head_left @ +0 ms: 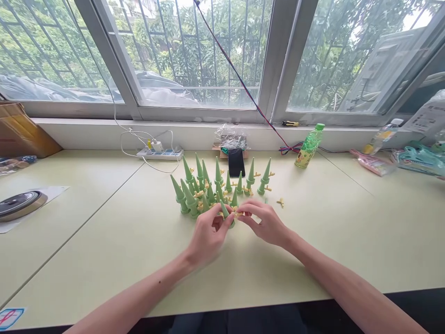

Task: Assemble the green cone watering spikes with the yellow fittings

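Observation:
My left hand [208,232] is closed around a green cone-shaped plant watering spike [224,209], its tip pointing up. Facing it, my right hand [267,223] pinches a small yellow valve [238,214] against the side of the spike; whether the valve is seated in it I cannot tell. Just beyond my hands stands a cluster of several similar green spikes [190,200], upright, many with yellow valves sticking out sideways. A loose yellow valve [281,202] lies on the table to the right of my right hand.
Behind the spikes, a black phone [236,162] leans on a small box. A green-capped bottle [309,147] stands to the right, and a power strip [163,153] with white cables lies at back left. A tape roll [22,205] rests at far left on the pale table [114,260].

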`<state>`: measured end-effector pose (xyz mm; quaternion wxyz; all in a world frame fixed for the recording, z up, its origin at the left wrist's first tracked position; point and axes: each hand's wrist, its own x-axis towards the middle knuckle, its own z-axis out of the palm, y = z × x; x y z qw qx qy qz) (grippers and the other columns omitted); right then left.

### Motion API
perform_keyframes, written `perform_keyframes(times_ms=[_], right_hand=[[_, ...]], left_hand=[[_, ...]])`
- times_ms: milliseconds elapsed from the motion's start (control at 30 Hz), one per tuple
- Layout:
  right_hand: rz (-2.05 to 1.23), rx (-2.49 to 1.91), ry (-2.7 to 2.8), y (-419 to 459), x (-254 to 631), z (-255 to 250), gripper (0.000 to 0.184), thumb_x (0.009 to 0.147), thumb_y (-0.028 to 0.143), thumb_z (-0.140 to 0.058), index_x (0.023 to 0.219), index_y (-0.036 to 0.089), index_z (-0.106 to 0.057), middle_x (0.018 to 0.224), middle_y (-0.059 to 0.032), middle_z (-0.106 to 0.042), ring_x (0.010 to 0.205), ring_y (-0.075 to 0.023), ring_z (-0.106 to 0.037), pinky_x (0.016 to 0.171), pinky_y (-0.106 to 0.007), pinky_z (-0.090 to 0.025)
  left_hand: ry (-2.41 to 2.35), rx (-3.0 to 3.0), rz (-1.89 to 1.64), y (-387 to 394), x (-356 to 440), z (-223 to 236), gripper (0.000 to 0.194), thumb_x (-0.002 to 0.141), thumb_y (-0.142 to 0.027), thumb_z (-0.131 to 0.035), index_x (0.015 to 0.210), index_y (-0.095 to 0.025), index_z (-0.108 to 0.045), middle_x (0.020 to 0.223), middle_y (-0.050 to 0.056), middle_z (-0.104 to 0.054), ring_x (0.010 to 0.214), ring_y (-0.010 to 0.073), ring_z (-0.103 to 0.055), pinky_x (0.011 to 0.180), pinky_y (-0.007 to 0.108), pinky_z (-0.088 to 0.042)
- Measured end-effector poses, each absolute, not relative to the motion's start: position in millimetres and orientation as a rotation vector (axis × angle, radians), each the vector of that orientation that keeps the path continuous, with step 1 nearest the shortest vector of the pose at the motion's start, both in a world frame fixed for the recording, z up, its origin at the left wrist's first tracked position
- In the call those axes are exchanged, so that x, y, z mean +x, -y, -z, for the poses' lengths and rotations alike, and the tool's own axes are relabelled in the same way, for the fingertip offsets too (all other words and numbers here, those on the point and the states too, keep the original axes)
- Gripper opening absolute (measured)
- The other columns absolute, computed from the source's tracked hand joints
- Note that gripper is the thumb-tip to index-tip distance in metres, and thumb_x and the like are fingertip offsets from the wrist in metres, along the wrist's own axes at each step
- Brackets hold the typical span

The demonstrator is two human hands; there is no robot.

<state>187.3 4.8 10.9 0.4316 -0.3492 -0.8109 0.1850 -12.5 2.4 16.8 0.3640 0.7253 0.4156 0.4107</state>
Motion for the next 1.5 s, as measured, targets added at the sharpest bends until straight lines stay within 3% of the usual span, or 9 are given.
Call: perform_keyframes(times_ms=[200, 433, 733, 1067, 1267, 1500], right_hand=[[-0.469, -0.853, 2.019, -5.4, 186.9, -10.9, 0.013, 0.097, 0.023, -0.054, 0.103, 0.022, -0.065, 0.092, -0.0058, -0.064, 0.075, -0.0149, -0.058, 0.062, -0.026, -0.05], [-0.467, -0.867, 2.015, -5.7, 186.3, -9.6, 0.013, 0.097, 0.025, -0.054, 0.098, 0.02, -0.066, 0.084, -0.0047, -0.063, 0.069, -0.0138, -0.055, 0.06, -0.025, -0.046], [-0.475, -0.923, 2.024, -6.1, 185.6, -7.5, 0.019, 0.099, 0.025, -0.052, 0.087, 0.019, -0.066, 0.077, -0.0023, -0.061, 0.065, -0.0123, -0.053, 0.061, -0.025, -0.043], [-0.472, -0.885, 2.01, -3.4, 185.2, -10.2, 0.014, 0.095, 0.024, -0.057, 0.106, 0.019, -0.064, 0.083, -0.0037, -0.064, 0.068, -0.0134, -0.055, 0.064, -0.026, -0.048], [-0.495, -0.892, 2.02, -4.4, 185.6, -8.6, 0.011, 0.097, 0.022, -0.053, 0.1, 0.02, -0.063, 0.081, -0.0031, -0.063, 0.067, -0.0133, -0.054, 0.064, -0.026, -0.046], [-0.507, -0.946, 2.037, -5.3, 185.0, -7.6, 0.017, 0.099, 0.024, -0.05, 0.087, 0.019, -0.061, 0.076, -0.0018, -0.062, 0.065, -0.0126, -0.052, 0.061, -0.025, -0.042]], left_hand=[[-1.032, 1.818, -1.059, -2.1, -12.7, -18.2, 0.02, 0.093, -0.039, -0.057, 0.093, -0.019, -0.057, 0.057, -0.005, -0.043, 0.047, 0.0083, -0.037, 0.045, 0.021, -0.029], [-1.016, 1.863, -1.077, -3.1, -12.9, -16.1, 0.018, 0.094, -0.037, -0.057, 0.093, -0.018, -0.057, 0.059, -0.005, -0.045, 0.049, 0.0086, -0.039, 0.046, 0.022, -0.03], [-1.03, 1.967, -1.091, -2.2, -13.2, -14.5, 0.018, 0.094, -0.035, -0.056, 0.09, -0.017, -0.057, 0.081, 0.003, -0.063, 0.055, 0.0107, -0.054, 0.049, 0.024, -0.038], [-1.038, 1.908, -1.123, -2.9, -12.7, -16.4, 0.02, 0.093, -0.037, -0.058, 0.093, -0.017, -0.06, 0.065, -0.001, -0.057, 0.052, 0.0115, -0.054, 0.048, 0.023, -0.037], [-1.053, 1.923, -1.09, -2.7, -13.5, -15.9, 0.017, 0.093, -0.034, -0.057, 0.093, -0.018, -0.058, 0.06, -0.004, -0.049, 0.05, 0.0107, -0.049, 0.048, 0.023, -0.034], [-1.027, 1.996, -1.1, -1.9, -13.0, -15.9, 0.016, 0.094, -0.032, -0.056, 0.088, -0.017, -0.056, 0.065, -0.002, -0.052, 0.05, 0.0088, -0.045, 0.048, 0.023, -0.032]])
